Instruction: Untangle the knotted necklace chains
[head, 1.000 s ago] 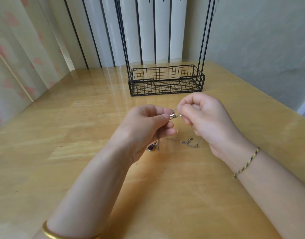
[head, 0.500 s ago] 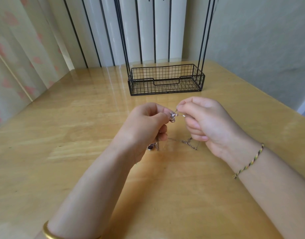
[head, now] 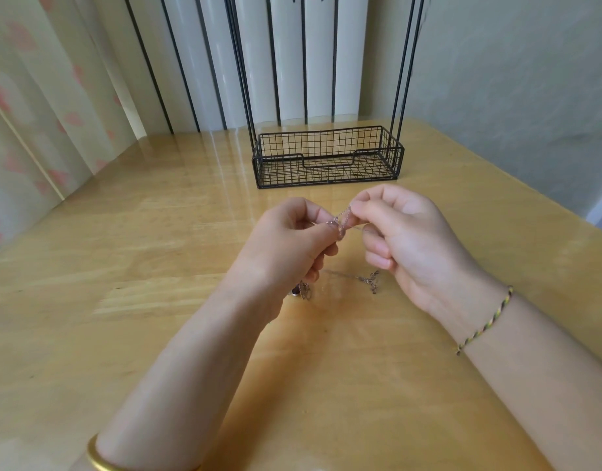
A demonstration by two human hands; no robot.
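Note:
Thin silver necklace chains (head: 342, 220) are stretched between my two hands above the wooden table (head: 123, 266). My left hand (head: 286, 246) pinches the tangled part with thumb and forefinger. My right hand (head: 405, 239) pinches a strand just to the right, fingers curled. Loose chain with a clasp (head: 369, 279) lies on the table below my hands. A small dark pendant (head: 298, 292) hangs or lies under my left hand, partly hidden.
A black wire basket (head: 327, 161) with tall upright rods stands at the back middle of the table. Curtains hang on the left, a wall on the right. A gold bangle (head: 99, 460) circles my left wrist, a braided cord (head: 483, 324) my right.
My hands have drawn slightly apart, pulling a short length of chain out between them. The right fingers have shifted up a little.

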